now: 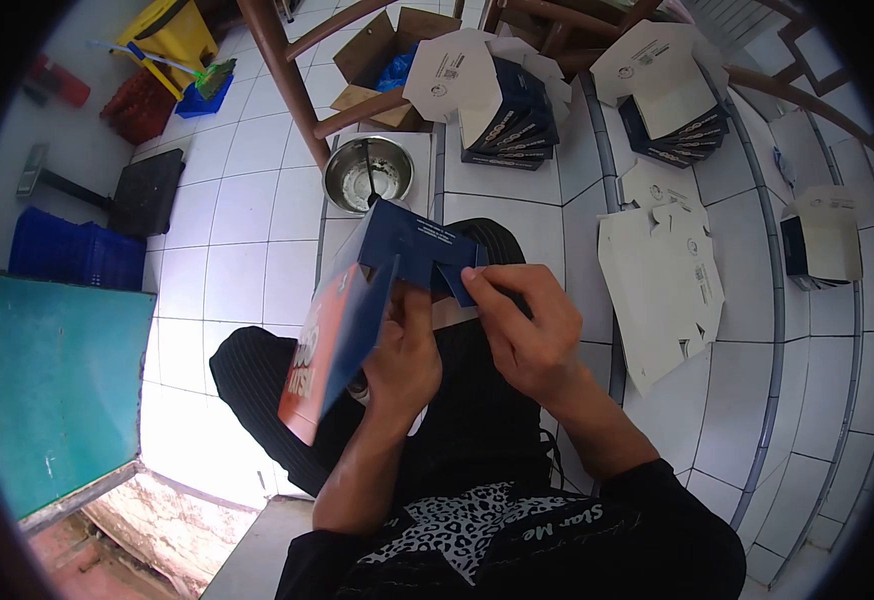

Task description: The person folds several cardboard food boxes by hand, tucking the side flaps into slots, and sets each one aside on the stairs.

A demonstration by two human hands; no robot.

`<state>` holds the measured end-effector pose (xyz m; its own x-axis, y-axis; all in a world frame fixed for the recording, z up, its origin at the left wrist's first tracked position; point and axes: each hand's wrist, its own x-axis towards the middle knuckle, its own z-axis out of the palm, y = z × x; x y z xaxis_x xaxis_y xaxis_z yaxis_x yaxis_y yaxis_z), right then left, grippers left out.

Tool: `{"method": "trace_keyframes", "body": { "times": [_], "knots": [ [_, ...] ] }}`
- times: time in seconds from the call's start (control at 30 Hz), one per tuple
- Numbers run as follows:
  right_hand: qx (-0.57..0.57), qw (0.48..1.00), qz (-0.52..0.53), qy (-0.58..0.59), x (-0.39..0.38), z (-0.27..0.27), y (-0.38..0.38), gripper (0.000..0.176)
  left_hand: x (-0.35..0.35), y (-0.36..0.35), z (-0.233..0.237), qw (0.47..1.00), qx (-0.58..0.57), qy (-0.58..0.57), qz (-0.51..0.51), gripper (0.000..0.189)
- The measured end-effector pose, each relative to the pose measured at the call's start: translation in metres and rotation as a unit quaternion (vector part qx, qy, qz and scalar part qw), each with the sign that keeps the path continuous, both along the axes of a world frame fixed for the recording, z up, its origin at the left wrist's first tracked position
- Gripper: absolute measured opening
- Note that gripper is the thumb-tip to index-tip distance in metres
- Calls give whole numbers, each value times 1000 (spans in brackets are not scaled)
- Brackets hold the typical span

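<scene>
A dark blue and orange cardboard box [357, 300], partly folded, is tilted above my lap. My left hand [403, 350] grips it from below, with the fingers partly hidden behind its flaps. At the box's right end, my right hand [532, 325] pinches a small blue flap between thumb and forefinger. Just beyond the box stands a metal bowl [357, 180] with a dark-handled tool in it. Flat white cardboard sheets [657, 290] lie on the tiled step to the right.
Stacked open boxes stand ahead [507, 130] and further right [672, 125]. A single open box [822, 240] sits at far right. Behind the bowl are a brown carton [377, 60] and wooden chair legs [292, 80]. Blue crates [77, 250] stand at left.
</scene>
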<state>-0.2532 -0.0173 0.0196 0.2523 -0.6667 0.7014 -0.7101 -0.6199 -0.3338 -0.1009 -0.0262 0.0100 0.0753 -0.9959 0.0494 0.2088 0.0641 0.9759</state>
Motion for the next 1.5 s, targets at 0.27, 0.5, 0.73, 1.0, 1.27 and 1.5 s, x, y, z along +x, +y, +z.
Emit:
{"method": "trace_keyframes", "body": {
  "times": [0.27,0.5,0.73,1.0,1.27,1.5],
  "knots": [
    [19,1000,-4,4,3,-3,1,33,8,4,-20,962,-36,-270,-32,26],
    [103,992,1,-68,-7,-1,-16,28,11,14,-27,953,-23,-287,-90,28],
    [364,905,-53,-212,-28,-30,-13,29,5,13,6,965,-13,-207,-159,29],
    [357,594,53,-719,-55,-53,-25,46,6,3,2,892,-281,-332,124,115],
    [492,748,96,-434,-30,-48,-11,42,37,12,-65,874,-133,-373,-280,73],
    [398,696,237,-548,-60,40,19,49,-14,7,-31,892,-310,-323,-64,119]
  ]
}}
